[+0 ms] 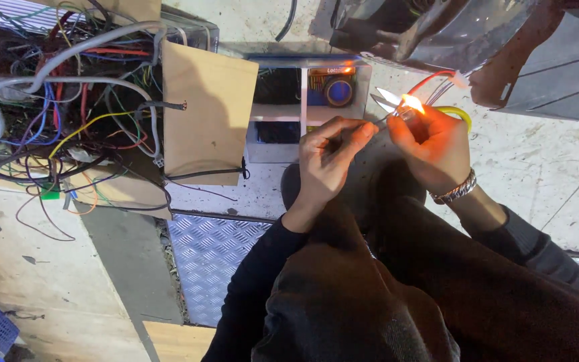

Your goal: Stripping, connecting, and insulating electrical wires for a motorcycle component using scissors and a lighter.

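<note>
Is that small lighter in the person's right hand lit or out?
Lit: a bright orange flame burns above the right hand, beside the thin wire pinched by the left hand.

cardboard box (209, 110) | brown, open flap, left-centre | white divided box (363, 90) | blue-orange packet (333, 87) inside

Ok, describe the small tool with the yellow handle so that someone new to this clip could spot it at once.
Find the white compartmented box at top centre, beside the cardboard flap. Just right of it, the right hand holds a lit flame. The snips jut from that hand: two pale pointed blades, a yellow handle loop behind, unlike the thin red wire above.
</note>
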